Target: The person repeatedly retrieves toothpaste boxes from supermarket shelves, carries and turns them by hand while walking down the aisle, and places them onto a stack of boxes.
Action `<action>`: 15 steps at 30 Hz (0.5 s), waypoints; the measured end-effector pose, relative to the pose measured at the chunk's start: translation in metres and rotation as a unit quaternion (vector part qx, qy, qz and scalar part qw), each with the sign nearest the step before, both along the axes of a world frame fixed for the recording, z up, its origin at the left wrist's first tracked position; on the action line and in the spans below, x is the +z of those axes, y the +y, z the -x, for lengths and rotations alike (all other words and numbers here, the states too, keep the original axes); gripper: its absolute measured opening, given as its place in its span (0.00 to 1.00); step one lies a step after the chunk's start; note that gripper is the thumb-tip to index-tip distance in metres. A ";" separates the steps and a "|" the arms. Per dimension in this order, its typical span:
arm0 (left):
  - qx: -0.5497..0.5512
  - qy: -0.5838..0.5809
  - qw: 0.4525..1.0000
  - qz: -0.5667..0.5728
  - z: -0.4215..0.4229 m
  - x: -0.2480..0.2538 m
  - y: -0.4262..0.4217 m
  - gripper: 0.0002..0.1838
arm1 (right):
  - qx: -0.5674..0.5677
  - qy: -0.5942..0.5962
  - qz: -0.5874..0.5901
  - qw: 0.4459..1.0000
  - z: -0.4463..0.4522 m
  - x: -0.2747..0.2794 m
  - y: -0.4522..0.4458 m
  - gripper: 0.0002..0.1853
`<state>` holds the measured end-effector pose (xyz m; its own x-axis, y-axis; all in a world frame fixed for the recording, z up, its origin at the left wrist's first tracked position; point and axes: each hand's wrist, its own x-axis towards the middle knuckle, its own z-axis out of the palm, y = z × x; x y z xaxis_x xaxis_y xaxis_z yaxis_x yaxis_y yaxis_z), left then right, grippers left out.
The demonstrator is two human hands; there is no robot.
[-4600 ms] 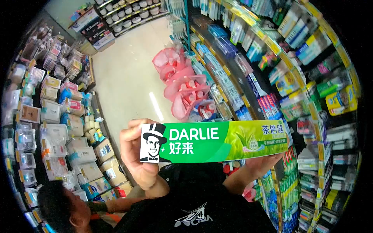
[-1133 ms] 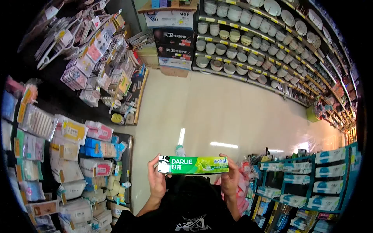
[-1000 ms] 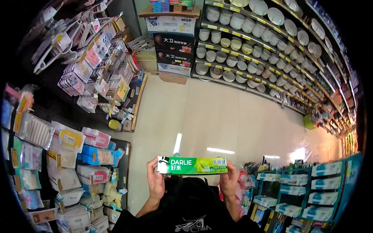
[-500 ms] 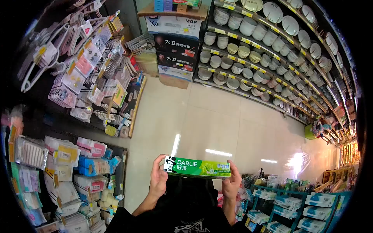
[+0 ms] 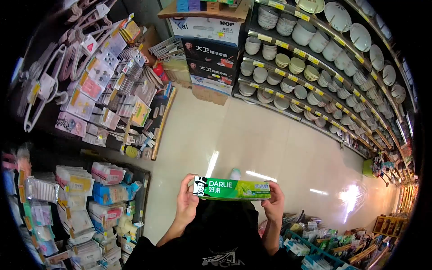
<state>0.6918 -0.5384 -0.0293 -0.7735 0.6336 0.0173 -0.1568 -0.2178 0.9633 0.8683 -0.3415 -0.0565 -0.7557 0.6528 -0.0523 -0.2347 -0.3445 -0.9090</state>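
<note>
A long green toothpaste box [image 5: 231, 189] with "DARLIE" printed on it is held level in front of my black shirt. My left hand [image 5: 186, 200] grips the end with the top-hatted figure, fingers behind and thumb near the lower edge. At the yellow-green end, my right hand [image 5: 273, 202] is closed round the box in the same way. A light-coloured shoe tip [image 5: 235, 173] shows on the floor just beyond the box.
Shelves of bowls [image 5: 297, 65] run along the upper right. Stacked mop boxes [image 5: 209, 58] stand at the top. Hanging packages [image 5: 74, 184] and hangers [image 5: 45, 85] line the left. A teal rack [image 5: 315, 252] is at lower right. Pale tiled floor [image 5: 202, 121] lies between.
Since the earliest frame, the box has moved farther from the camera, still in both hands. The view has shifted from the toothpaste aisle to the bowl shelves, which now appear larger. A shoe tip has appeared.
</note>
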 end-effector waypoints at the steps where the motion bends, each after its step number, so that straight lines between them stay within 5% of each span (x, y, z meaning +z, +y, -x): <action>1: 0.005 0.006 1.000 0.000 0.001 0.000 0.015 0.37 | 0.006 -0.001 -0.003 1.000 0.001 0.002 0.016 0.36; 15: -0.031 -0.016 0.999 0.032 0.006 0.009 0.143 0.36 | 0.096 -0.044 -0.006 0.994 0.010 -0.010 0.174 0.41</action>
<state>0.6863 -0.3953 -0.0199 -0.7328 0.6787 -0.0487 -0.1990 -0.1453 0.9692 0.8585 -0.1674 -0.0664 -0.8596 0.4974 -0.1169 -0.0842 -0.3637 -0.9277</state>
